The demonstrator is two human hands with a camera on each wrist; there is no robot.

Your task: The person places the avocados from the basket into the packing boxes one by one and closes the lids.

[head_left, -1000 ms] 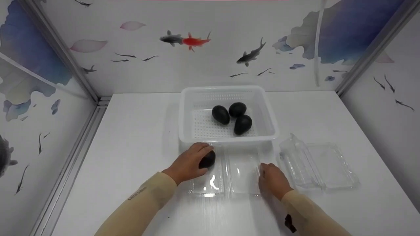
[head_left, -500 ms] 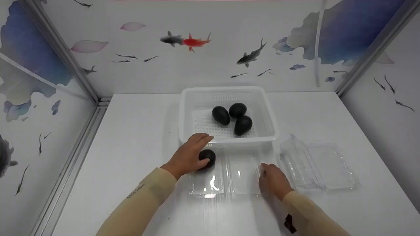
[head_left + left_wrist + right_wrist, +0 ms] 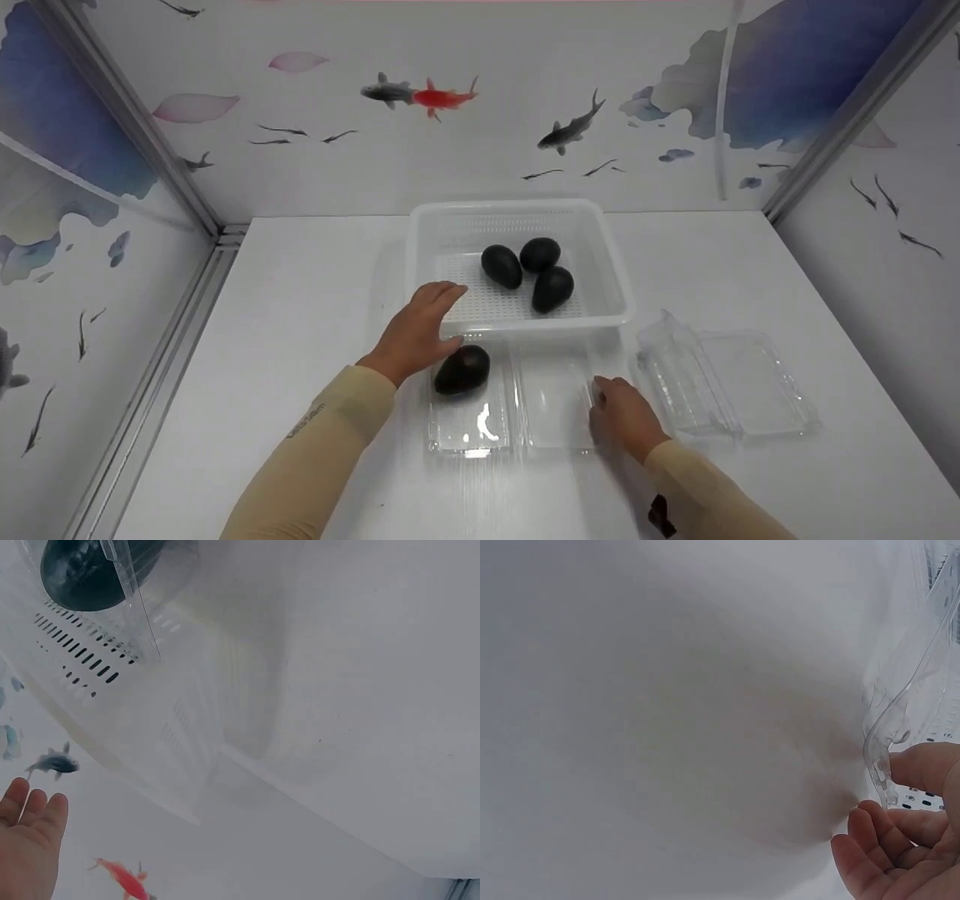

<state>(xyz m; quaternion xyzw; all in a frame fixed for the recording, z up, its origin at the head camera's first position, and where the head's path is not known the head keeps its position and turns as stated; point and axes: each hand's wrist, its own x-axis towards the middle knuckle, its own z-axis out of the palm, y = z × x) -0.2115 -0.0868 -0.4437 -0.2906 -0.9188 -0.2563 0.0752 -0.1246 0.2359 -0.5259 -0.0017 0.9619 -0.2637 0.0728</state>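
Observation:
A dark avocado (image 3: 462, 370) lies in the left half of a clear plastic clamshell container (image 3: 556, 420), which is spread flat. My left hand (image 3: 414, 330) has let its fingers extend over the front left corner of a white plastic basket (image 3: 622, 307), apart from the avocado and holding nothing. In the left wrist view, the left hand (image 3: 31, 847) shows straight fingers. At the clamshell's right edge, my right hand (image 3: 628, 416) pinches the rim. The right wrist view shows the thumb and fingers of this hand (image 3: 911, 840) on either side of the clear rim (image 3: 885, 742).
Three dark avocados, one of them the nearest avocado (image 3: 553, 289), lie together inside the basket. Another opened clear clamshell (image 3: 757, 382) is on the white table (image 3: 300, 300) to the right. Fish-patterned panels (image 3: 480, 165) enclose the back and sides.
My left hand has released the avocado in the clamshell and moved up and left toward the basket. The avocado now lies with its narrow end to the lower left. My right hand has stayed put.

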